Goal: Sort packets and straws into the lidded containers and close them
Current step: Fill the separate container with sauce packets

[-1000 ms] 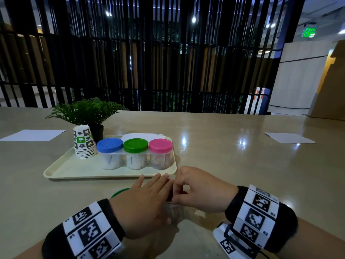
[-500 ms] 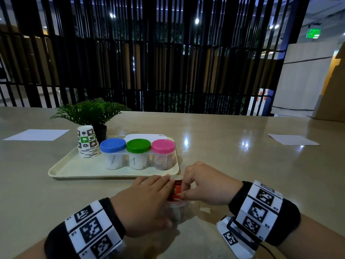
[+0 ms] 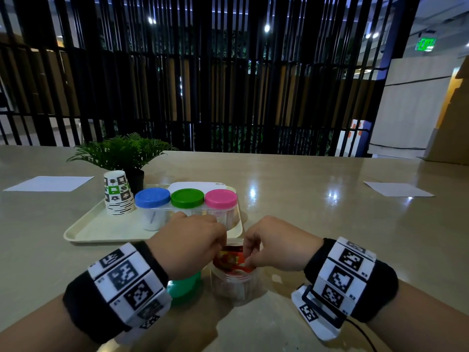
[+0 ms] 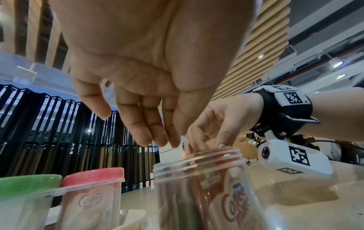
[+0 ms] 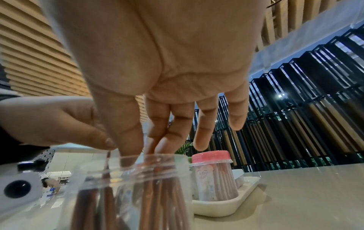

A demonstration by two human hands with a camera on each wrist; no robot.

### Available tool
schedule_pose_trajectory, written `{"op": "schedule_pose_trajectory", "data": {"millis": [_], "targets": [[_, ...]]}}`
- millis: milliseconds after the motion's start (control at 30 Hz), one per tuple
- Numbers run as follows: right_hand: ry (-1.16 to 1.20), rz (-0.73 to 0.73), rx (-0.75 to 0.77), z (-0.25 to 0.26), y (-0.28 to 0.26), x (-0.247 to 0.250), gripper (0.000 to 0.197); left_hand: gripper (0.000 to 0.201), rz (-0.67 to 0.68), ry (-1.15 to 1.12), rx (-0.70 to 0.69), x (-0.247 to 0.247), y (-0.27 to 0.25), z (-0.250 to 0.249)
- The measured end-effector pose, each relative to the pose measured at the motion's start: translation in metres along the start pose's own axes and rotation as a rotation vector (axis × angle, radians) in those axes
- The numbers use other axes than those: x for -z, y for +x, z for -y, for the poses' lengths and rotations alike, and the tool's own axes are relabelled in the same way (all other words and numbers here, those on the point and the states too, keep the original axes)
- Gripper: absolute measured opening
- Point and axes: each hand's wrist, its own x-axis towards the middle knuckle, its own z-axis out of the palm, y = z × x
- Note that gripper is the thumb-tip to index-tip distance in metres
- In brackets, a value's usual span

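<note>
A wide beige tabletop (image 3: 317, 207) with a glossy surface reflects ceiling lights as bright spots. Behind its far edge stands a tall screen of black vertical slats (image 3: 203, 85), with warm tan panels and dim foliage showing through the gaps. Small round ceiling lights (image 3: 267, 28) glow above it. At the upper right a green exit sign (image 3: 426, 44) hangs near a pale wall panel (image 3: 411, 110), with a brown cardboard-coloured surface at the right edge. A white sheet of paper (image 3: 50, 183) lies near the tabletop's far left edge, another sheet (image 3: 397, 192) towards the right edge
</note>
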Motion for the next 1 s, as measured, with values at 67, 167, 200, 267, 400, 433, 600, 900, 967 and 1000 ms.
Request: {"op": "schedule_pose_trajectory", "data": {"millis": [67,167,200,267,400,433,600,900,967,1000], "targets": [[-0.016,0.002,0.009,0.001,0.002,-0.002,0.006,0.019,0.037,0.024,0.0,-0.001,0.006,-0.001],[-0.035,0.01,0.029,0.002,0.005,-0.005,0.01,0.021,0.087,0.005,0.009,-0.007,0.011,-0.001],[-0.049,0.007,0.037,0.002,0.004,-0.006,0.011,0.022,0.1,-0.017,0.011,-0.009,0.012,-0.001],[-0.077,-0.01,0.047,0.003,0.004,-0.007,0.012,0.022,0.115,-0.071,0.021,-0.012,0.014,0.0],[-0.055,-0.05,0.048,0.008,0.004,-0.009,0.011,0.024,0.102,-0.082,0.024,-0.012,0.015,0.002],[-0.056,-0.05,0.051,0.008,0.005,-0.009,0.01,0.024,0.097,-0.071,0.021,-0.012,0.015,0.001],[-0.058,-0.083,0.055,0.008,0.008,-0.013,0.005,0.024,0.071,-0.041,0.019,-0.011,0.014,0.001],[0.068,-0.129,0.029,-0.004,0.007,-0.001,0.01,0.02,0.017,-0.065,-0.002,-0.011,0.011,0.003],[-0.023,-0.143,0.024,-0.005,0.008,0.001,0.007,0.02,0.021,-0.039,0.005,-0.011,0.011,0.004],[-0.075,-0.128,0.011,-0.005,0.008,0.001,0.007,0.02,0.026,-0.027,0.011,-0.011,0.012,0.005]]}}
